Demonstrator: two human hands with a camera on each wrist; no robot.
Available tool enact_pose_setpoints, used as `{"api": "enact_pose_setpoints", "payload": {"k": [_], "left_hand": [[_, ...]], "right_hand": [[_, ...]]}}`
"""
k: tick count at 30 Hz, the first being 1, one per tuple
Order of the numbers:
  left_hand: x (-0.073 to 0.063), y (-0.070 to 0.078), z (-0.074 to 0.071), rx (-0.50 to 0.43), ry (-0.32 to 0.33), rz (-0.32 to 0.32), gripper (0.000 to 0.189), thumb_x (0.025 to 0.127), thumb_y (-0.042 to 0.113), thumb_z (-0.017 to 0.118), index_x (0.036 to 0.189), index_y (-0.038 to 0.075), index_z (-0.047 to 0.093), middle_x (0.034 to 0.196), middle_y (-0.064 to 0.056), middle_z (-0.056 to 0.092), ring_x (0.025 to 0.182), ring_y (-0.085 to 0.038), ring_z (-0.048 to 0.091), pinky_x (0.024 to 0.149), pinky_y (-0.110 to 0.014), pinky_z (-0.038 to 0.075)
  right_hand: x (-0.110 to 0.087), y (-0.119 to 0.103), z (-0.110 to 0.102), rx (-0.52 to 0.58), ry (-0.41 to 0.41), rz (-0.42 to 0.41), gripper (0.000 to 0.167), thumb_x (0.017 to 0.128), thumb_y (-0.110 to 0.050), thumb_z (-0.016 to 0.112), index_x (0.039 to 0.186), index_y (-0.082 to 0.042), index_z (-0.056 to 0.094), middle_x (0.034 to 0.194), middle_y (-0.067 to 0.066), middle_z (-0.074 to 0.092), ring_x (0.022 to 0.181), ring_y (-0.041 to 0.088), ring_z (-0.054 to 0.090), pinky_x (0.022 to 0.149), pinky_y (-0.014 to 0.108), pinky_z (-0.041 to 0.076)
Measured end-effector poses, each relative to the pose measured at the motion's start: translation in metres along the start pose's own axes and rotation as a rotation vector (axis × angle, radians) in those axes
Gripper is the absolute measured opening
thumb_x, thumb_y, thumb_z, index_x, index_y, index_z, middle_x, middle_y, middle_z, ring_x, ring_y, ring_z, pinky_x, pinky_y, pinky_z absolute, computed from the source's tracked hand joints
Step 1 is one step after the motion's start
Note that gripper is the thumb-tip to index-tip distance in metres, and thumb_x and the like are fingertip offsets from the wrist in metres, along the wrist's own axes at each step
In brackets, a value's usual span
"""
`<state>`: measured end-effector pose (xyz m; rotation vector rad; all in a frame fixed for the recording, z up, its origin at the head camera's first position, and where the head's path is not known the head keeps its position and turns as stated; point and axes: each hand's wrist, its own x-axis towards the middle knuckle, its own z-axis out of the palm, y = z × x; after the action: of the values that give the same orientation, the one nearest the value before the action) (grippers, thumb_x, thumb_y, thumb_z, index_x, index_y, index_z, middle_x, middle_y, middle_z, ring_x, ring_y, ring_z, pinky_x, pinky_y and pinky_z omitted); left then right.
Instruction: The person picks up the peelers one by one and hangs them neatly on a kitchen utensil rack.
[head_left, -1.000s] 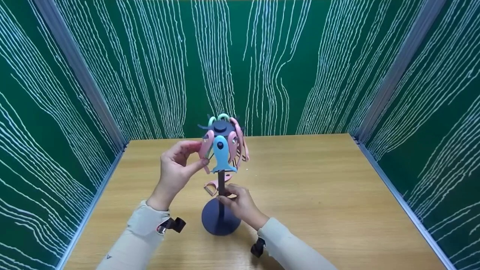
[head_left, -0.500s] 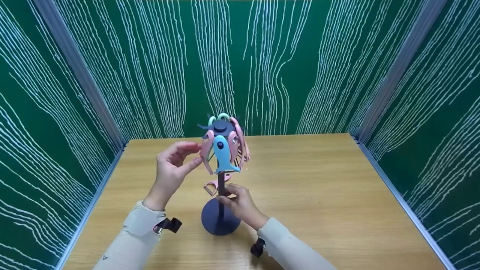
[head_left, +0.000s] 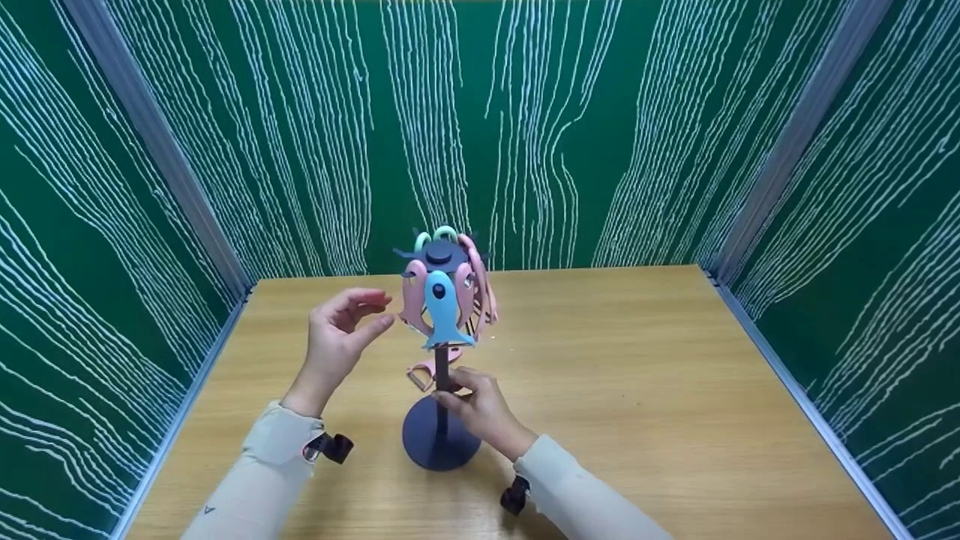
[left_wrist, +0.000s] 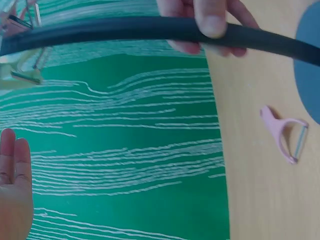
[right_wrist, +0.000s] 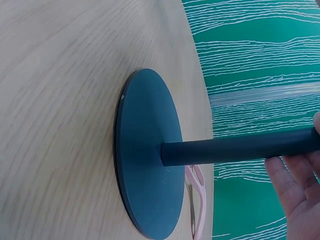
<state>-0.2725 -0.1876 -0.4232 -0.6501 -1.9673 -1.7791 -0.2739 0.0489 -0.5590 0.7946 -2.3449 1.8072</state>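
A dark hanging stand [head_left: 441, 431] holds several peelers from hooks around its top. In the head view a blue fish-shaped peeler [head_left: 442, 311] faces front, with a pink peeler [head_left: 414, 289] hanging just left of it. My left hand [head_left: 339, 341] is apart from that pink peeler, thumb and fingers extended around an empty gap. Lower down, my right hand [head_left: 484, 411] grips the stand's pole [left_wrist: 125, 28] between thumb and fingers. Another pink peeler [left_wrist: 280, 131] lies on the table behind the stand, partly hidden by the pole in the head view.
The stand's round base [right_wrist: 150, 145] sits upright on the wooden table [head_left: 637, 405]. Green peelers [head_left: 445, 232] hang at the far side of the rack, and more pink ones on its right. Green walls with white wavy lines [head_left: 525, 135] enclose the table's back and sides.
My left hand has let go of the pink peeler and drawn back to the left. That peeler now hangs by itself. My right hand stays on the pole.
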Motion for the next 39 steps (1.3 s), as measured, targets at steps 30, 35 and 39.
{"api": "enact_pose_setpoints", "payload": {"k": [30,35,39], "left_hand": [[-0.006,-0.073,-0.006,0.177,-0.017,-0.254,0.031,0.096,0.006,0.083,0.125,0.000,0.075,0.127,-0.017,0.076,0.118,-0.031,0.068,0.109,-0.040,0.058],[-0.007,-0.085,-0.004,0.189,-0.046,-0.296,0.032,0.097,0.009,0.082,0.128,0.002,0.075,0.130,-0.018,0.075,0.124,-0.037,0.066,0.115,-0.057,0.053],[-0.008,-0.097,-0.002,0.207,-0.078,-0.324,0.032,0.098,0.012,0.082,0.128,0.006,0.075,0.131,-0.017,0.075,0.126,-0.039,0.065,0.115,-0.059,0.052]], "right_hand": [[0.000,-0.003,-0.001,0.000,-0.015,0.029,0.018,0.102,-0.006,0.075,0.119,-0.008,0.081,0.107,0.011,0.078,0.097,0.013,0.071,0.080,0.028,0.066],[0.000,-0.001,-0.001,-0.009,-0.014,0.008,0.020,0.103,-0.007,0.074,0.122,-0.008,0.081,0.105,0.012,0.077,0.097,0.015,0.072,0.081,0.028,0.066],[0.000,-0.002,0.000,-0.008,-0.014,0.010,0.020,0.103,-0.006,0.074,0.122,-0.008,0.081,0.106,0.013,0.077,0.097,0.016,0.072,0.081,0.030,0.067]]}}
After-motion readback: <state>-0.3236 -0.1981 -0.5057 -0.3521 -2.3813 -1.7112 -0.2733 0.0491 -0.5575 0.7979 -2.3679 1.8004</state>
